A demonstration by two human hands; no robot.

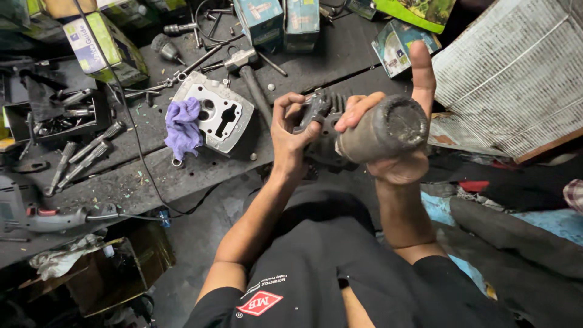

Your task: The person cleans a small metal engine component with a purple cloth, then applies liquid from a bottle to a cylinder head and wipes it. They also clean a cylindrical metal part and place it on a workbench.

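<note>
Holding dark finned engine part (325, 130) above bench (121, 182): left hand (290, 130) closed on its left side, right hand (398, 130) closed around grey cylinder (382, 130), index raised. Teal boxes (279, 21) behind; yellow-green carton (106, 45) far left.

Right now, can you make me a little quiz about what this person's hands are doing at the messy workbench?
1. True or false: the left hand holds the purple rag.
2. What lies right beside the purple rag? A) silver metal cover B) green box C) drill
3. Fill in: the right hand holds a grey ______ against the dark finned engine part.

Key
1. False; it grips the finned engine part, and the rag lies on the bench.
2. A, the silver metal cover.
3. Cylinder, the grey cylinder.
</note>
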